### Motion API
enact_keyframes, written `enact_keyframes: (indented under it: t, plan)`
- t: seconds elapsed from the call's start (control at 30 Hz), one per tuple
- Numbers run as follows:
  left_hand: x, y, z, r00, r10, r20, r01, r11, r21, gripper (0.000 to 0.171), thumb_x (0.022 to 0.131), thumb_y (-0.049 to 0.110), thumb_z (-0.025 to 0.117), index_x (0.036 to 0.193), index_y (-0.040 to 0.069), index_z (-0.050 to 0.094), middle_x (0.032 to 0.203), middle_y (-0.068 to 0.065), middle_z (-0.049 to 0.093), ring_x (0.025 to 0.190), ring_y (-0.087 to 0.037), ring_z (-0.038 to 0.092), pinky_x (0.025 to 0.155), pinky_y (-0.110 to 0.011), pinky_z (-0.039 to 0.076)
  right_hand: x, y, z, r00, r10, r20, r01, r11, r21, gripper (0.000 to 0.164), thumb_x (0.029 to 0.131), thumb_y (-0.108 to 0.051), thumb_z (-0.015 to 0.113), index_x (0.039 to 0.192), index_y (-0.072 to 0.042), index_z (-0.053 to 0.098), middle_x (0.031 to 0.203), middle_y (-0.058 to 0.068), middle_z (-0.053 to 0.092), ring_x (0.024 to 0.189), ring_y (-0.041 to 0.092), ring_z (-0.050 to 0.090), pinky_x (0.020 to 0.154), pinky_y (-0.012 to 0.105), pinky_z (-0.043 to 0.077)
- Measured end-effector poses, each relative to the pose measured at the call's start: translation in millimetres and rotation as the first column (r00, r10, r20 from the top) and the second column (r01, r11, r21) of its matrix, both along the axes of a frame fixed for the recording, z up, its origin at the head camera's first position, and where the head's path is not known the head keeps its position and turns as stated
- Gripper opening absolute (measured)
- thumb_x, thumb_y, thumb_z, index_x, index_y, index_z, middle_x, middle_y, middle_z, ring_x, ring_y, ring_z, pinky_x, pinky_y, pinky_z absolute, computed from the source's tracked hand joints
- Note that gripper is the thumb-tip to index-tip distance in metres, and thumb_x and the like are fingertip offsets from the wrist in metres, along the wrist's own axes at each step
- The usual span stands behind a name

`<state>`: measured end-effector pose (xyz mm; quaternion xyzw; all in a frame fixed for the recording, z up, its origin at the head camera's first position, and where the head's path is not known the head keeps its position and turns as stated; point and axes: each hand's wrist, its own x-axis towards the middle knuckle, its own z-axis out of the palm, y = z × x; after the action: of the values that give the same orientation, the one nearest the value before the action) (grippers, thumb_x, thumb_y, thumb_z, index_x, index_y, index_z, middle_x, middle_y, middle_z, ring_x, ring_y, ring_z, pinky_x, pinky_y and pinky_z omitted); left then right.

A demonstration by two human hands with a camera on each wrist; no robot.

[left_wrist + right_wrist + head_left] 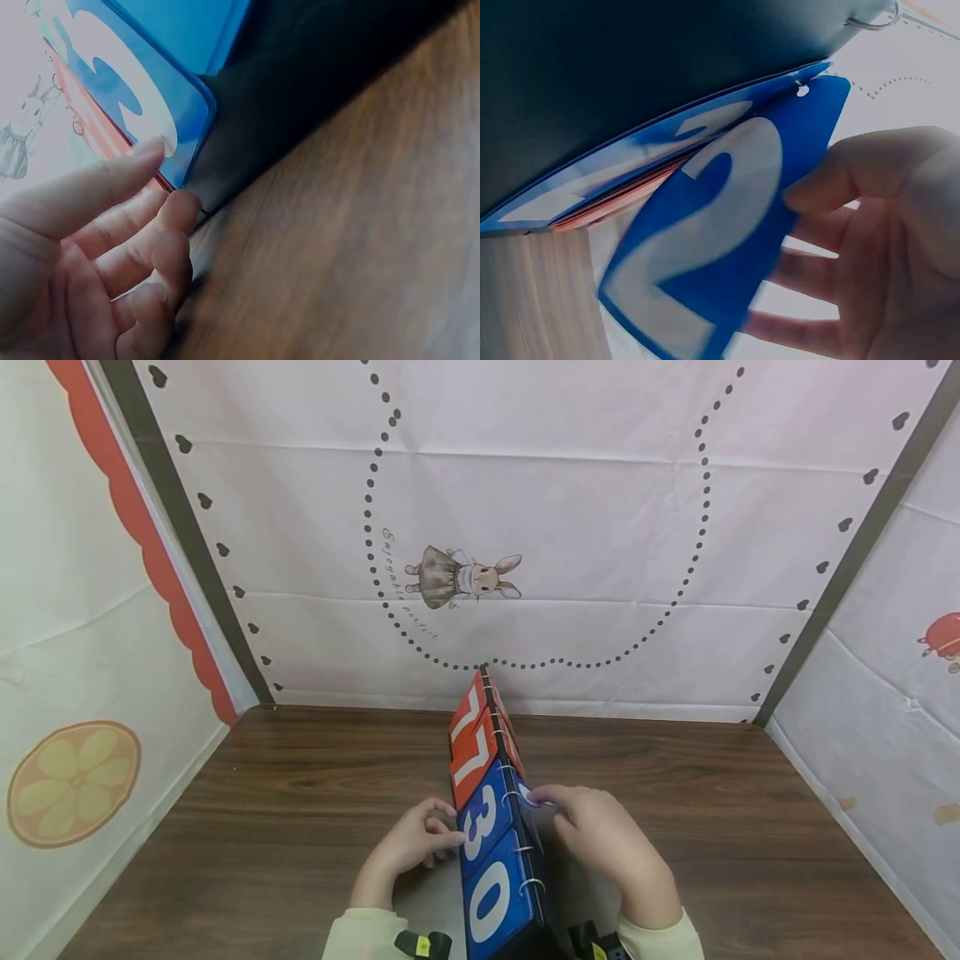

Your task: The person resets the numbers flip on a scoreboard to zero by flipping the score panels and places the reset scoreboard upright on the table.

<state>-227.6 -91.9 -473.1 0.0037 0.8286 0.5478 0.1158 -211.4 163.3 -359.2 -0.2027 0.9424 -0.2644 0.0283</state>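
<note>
A flip scoreboard stands like a tent at the middle of the table, its cards hung on metal rings along the top. Red cards are at the far end and blue ones at the near end, with white 3 and 0 facing left. My left hand pinches the lower corner of the blue 3 card with thumb and fingers. On the other side, my right hand holds a blue card with a white 2 by its edge, lifted away from the cards behind it.
The brown wood-grain table reaches back to a white printed cloth with a rabbit drawing and dotted line. Similar cloth walls stand at left and right. A pale sheet lies under the scoreboard's near end.
</note>
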Motion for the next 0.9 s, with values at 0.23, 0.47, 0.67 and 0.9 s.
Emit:
enact_keyframes:
  t: [0.23, 0.47, 0.67, 0.9]
  plan:
    - [-0.5, -0.8, 2.0, 1.000, 0.013, -0.001, -0.013, 1.000, -0.008, 0.047, 0.081, 0.041, 0.069, 0.108, 0.007, 0.052, 0.074, -0.004, 0.062, 0.063, -0.018, 0.056, 0.055, -0.030, 0.050, -0.1, 5.8, 4.7, 0.955, -0.071, -0.287, 0.071, 0.997, -0.011, 0.023, 0.080, -0.011, 0.067, 0.102, -0.018, 0.069, 0.112, 0.000, 0.064, 0.123, 0.026, 0.044, 0.103, 0.060, 0.016]
    - [2.4, 0.8, 10.8, 0.991, 0.055, -0.119, -0.039, 0.990, 0.132, 0.037, 0.085, 0.038, 0.065, 0.110, 0.013, 0.055, 0.087, -0.010, 0.061, 0.070, -0.022, 0.056, 0.062, -0.032, 0.050, 0.8, 9.3, 11.1, 0.835, -0.167, -0.524, 0.151, 0.986, -0.074, 0.075, 0.064, -0.015, 0.083, 0.130, -0.015, 0.049, 0.145, 0.015, 0.031, 0.136, 0.038, 0.011, 0.098, 0.069, -0.006]
    - [4.6, 7.9, 16.9, 0.959, -0.089, -0.268, 0.189, 0.907, 0.377, 0.030, 0.092, 0.018, 0.056, 0.121, 0.009, 0.053, 0.097, -0.016, 0.060, 0.080, -0.024, 0.060, 0.073, -0.037, 0.052, 6.9, 6.5, 18.0, 0.855, -0.342, -0.389, 0.235, 0.926, -0.297, 0.117, 0.067, -0.019, 0.084, 0.148, -0.013, -0.001, 0.154, 0.013, 0.002, 0.137, 0.037, 0.016, 0.103, 0.065, 0.005]
    - [3.5, 14.5, 14.4, 0.907, -0.245, -0.341, 0.379, 0.827, 0.415, 0.034, 0.096, 0.011, 0.047, 0.129, 0.004, 0.051, 0.093, -0.008, 0.063, 0.080, -0.021, 0.062, 0.075, -0.036, 0.052, 10.0, 1.9, 16.5, 0.977, -0.174, -0.125, 0.138, 0.958, -0.250, 0.062, 0.093, -0.045, 0.050, 0.145, -0.021, 0.028, 0.134, 0.005, 0.051, 0.117, 0.028, 0.052, 0.092, 0.055, 0.040]
